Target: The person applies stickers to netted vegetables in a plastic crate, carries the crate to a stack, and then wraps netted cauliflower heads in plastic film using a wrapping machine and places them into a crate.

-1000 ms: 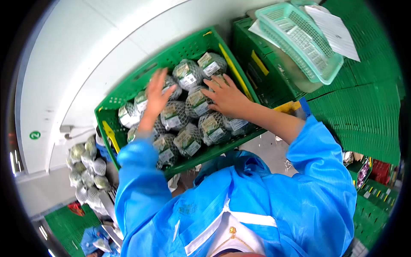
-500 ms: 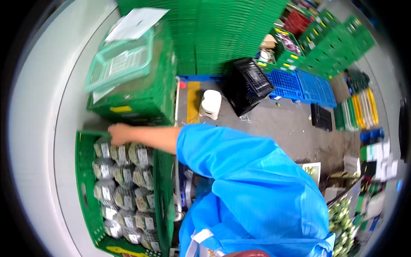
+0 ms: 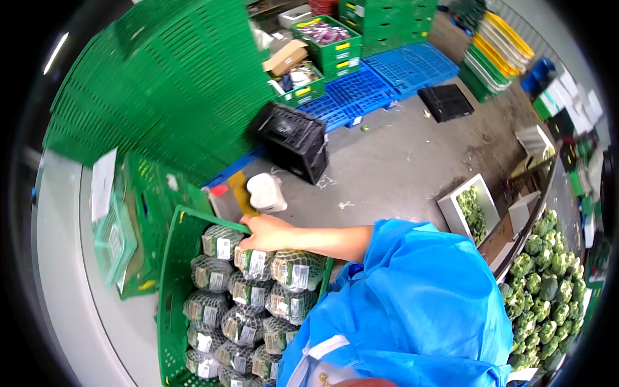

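In the head view, your right hand (image 3: 265,233) is at the 12 o'clock end of the green crate (image 3: 170,309), fingers bent over its rim and clenched on it. Your left hand is out of sight, so I can't tell how its fingers are. The crate lies toward 7 o'clock in the view, holding rows of labeled, net-wrapped produce (image 3: 242,326) — the nearest packs sit right beneath your right hand.

Just beyond that hand, at its 12 o'clock, you have a white stool (image 3: 265,192) on the floor, with a black crate (image 3: 293,142) farther off at 1 o'clock. A teal basket (image 3: 106,248) is at the green crate's 10 o'clock. Your blue sleeve (image 3: 419,290) fills the 5 o'clock side — past it, at 4 o'clock, is a pile of green vegetables (image 3: 548,284).
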`<state>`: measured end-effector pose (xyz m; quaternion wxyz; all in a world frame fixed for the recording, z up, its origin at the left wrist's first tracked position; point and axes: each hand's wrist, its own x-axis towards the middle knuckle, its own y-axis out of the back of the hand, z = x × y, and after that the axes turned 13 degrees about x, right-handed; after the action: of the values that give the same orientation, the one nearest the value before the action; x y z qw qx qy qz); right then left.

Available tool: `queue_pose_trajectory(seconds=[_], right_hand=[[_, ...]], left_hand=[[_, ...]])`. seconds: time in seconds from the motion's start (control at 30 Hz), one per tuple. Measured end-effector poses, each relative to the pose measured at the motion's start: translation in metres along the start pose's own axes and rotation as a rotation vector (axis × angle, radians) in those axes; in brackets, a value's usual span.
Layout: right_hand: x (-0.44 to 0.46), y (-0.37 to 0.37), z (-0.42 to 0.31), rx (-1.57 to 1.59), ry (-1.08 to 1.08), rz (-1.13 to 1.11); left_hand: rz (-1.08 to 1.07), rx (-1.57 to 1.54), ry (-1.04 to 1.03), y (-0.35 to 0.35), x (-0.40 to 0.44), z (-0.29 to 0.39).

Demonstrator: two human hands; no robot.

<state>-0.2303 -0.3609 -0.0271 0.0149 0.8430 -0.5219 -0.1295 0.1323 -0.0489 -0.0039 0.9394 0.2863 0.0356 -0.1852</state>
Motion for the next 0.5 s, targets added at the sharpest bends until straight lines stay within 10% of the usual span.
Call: queue_pose_trajectory(seconds=[0.5], right_hand=[[-0.238,0.481,0.126,0.167,-0.08,0.907]], left_hand=[[-0.627,0.037,-0.42,-0.376,-0.227,0.236]])
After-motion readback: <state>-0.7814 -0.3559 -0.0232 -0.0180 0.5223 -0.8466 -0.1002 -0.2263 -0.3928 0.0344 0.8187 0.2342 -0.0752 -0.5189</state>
